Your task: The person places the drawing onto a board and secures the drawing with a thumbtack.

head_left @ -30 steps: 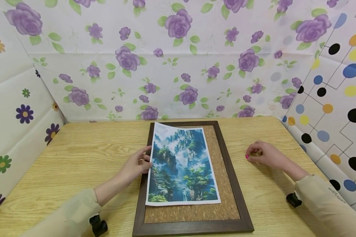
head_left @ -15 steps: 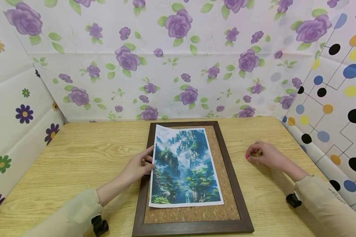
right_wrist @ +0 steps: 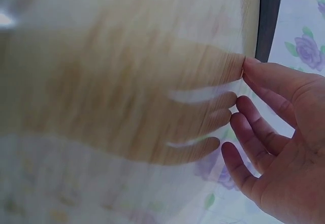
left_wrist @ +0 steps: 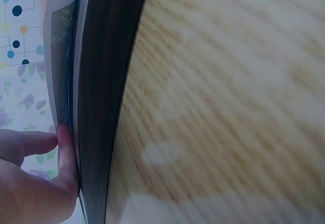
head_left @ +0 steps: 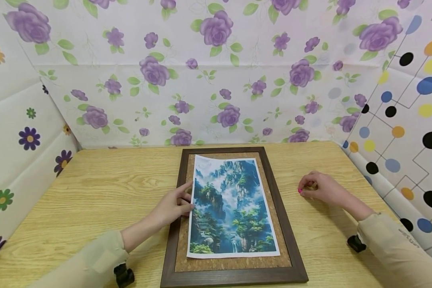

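Observation:
A printed landscape picture of misty mountains, with a white border, lies over a cork board in a dark brown frame. My left hand pinches its left edge between thumb and fingers, about midway up. The left wrist view shows the sheet bent up beside the board's frame. Right of the board, my right hand holds a small bright pink piece at thumb and index fingertips, low over the table. In the right wrist view, its fingertips meet the tabletop and fingers hide the pink piece.
The board rests on a light wood-grain table. Behind stands a wall covering with purple flowers. A flower-patterned panel bounds the left side and a dotted panel the right.
My left hand has shifted the picture right and a little toward me, so cork now shows along its left side. My right hand has stayed in place.

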### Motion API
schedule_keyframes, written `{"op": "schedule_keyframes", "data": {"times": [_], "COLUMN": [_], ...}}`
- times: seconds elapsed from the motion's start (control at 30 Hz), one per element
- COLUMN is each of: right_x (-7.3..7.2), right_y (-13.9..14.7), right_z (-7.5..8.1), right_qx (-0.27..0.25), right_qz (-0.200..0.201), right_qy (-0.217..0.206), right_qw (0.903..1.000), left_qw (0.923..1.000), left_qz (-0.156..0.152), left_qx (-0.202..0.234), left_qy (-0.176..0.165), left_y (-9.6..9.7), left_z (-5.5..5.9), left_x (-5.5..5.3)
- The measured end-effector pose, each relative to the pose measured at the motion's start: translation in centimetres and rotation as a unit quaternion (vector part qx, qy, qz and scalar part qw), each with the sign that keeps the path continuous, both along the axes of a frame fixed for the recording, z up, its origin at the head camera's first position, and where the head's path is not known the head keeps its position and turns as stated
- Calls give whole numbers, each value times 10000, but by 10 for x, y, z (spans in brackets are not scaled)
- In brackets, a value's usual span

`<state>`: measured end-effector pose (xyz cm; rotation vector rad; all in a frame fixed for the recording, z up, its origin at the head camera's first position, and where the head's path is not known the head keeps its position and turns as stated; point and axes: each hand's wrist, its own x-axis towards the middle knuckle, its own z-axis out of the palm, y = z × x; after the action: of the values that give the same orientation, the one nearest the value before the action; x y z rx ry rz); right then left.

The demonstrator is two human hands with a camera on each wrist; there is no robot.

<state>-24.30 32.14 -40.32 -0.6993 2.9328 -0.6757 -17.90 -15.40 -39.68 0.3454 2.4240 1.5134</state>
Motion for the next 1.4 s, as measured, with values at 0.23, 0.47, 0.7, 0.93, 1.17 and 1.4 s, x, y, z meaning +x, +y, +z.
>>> {"op": "schedule_keyframes", "data": {"times": [0.23,0.47,0.7,0.93,1.17,1.4], "right_x": [0,0,0,-2,-2,-1], "right_y": [0,-1,-3,-4,-5,-7], "right_z": [-2,-1,-1,-2,0,1], "right_qx": [48,-26,-58,27,68,58], "right_qz": [42,45,96,17,81,74], "right_qy": [116,30,12,39,81,107], "right_qw": [9999,10000,9999,10000,9999,9999], "left_qw": [9998,9995,9984,9984,9988,9983], "left_qz": [-84,-126,-234,-183,-151,-208], "left_qx": [-137,-185,-291,-392,-374,-467], "left_qy": [146,204,430,356,283,272], "left_y": [3,4,5,5,5,4], "left_z": [0,0,2,2,1,-2], "left_x": [0,0,3,3,3,2]}}
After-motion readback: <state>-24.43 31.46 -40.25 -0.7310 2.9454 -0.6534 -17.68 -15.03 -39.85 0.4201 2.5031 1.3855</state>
